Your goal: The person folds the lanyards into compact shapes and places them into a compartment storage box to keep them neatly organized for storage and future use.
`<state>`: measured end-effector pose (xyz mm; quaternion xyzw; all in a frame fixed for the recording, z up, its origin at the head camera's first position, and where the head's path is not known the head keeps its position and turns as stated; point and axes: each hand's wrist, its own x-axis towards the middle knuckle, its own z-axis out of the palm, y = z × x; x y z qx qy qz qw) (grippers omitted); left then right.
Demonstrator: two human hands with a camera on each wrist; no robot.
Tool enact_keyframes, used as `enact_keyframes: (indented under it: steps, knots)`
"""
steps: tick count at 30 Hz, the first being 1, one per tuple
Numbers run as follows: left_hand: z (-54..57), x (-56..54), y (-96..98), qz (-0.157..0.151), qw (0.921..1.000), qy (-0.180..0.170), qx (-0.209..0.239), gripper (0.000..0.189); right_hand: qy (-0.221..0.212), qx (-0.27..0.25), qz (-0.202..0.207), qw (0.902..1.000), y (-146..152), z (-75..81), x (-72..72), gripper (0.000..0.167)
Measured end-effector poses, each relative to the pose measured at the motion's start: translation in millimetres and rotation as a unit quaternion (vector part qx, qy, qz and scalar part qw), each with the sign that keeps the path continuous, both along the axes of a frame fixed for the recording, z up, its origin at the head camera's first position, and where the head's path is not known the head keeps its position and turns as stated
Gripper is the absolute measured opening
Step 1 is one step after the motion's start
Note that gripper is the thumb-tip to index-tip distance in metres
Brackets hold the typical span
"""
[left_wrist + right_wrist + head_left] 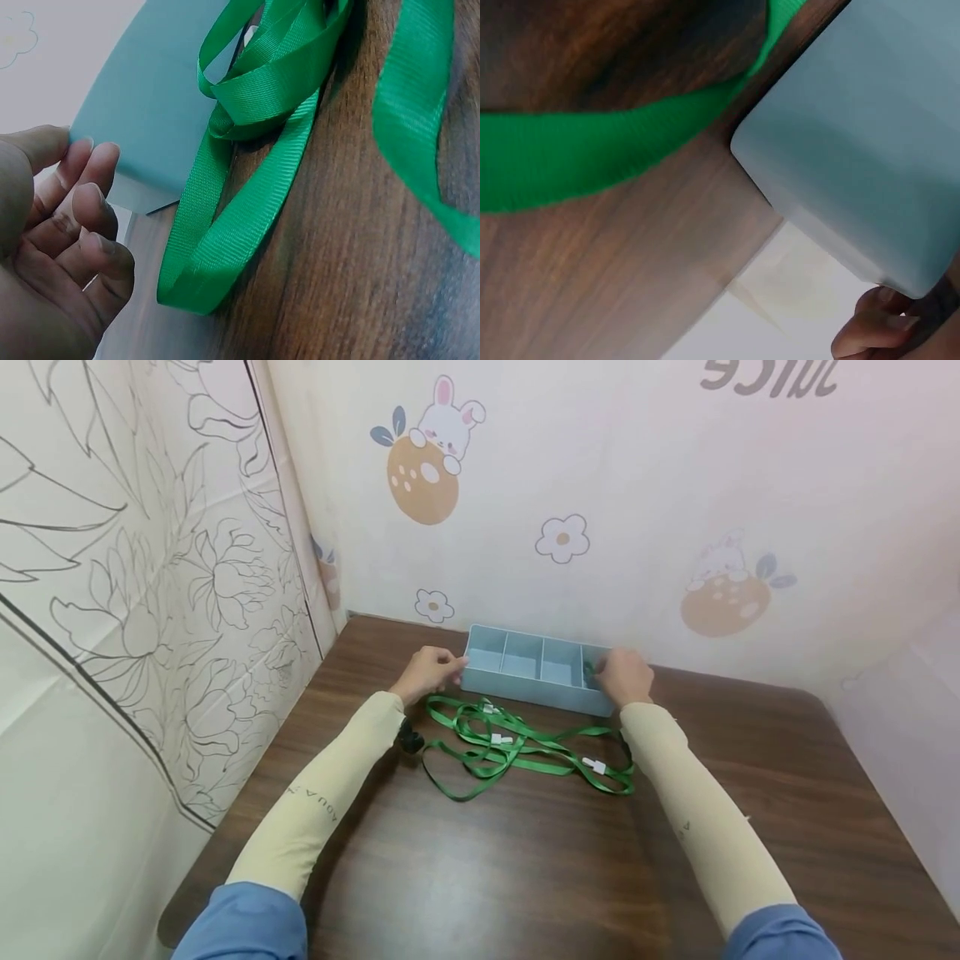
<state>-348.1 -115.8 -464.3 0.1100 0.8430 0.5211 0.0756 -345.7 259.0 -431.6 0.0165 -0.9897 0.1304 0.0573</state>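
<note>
A pale blue organizer box (536,687) with a row of compartments stands at the back of the table. At its left end my left hand (433,670) pinches the wall; in the left wrist view its thumb and fingertips (105,154) meet at the box's rim, the other fingers loosely curled. My right hand (626,677) holds the right end at the rim and covers that corner. Seen from the right wrist, curled fingers (877,326) are at the rim. Something dark green (588,670) shows in the rightmost compartment beside the right fingertips.
Several green ribbon lanyards (480,768) with white clips (595,766) lie tangled in front of the box, between both forearms. The brown wooden table (480,868) meets a patterned wall (495,543) behind the box and another wall (217,635) at left.
</note>
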Motion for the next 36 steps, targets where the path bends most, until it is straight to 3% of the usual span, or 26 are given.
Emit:
enact_keyframes:
  steps: [8, 23, 30, 36]
  knots:
    - [-2.2, 1.3, 2.2, -0.003, 1.0, 0.005, -0.003, 0.04, -0.043, 0.015, -0.011, 0.9989, 2, -4.2, -2.0, 0.019]
    - [-0.2, -2.1, 1.9, -0.016, 0.9997, 0.016, 0.008, 0.039, -0.043, 0.043, 0.007, 0.9981, 4, -0.6, -3.7, 0.038]
    - [-2.8, -2.3, -1.1, -0.012, 0.9998, 0.014, 0.002, 0.04, 0.012, -0.016, 0.028, 0.9994, 6, 8.0, 3.2, 0.034]
    - [-3.7, -4.4, -2.6, -0.014, 0.9997, 0.02, 0.002, 0.04, 0.081, -0.061, 0.028, 0.9944, 8, 16.7, 20.4, 0.029]
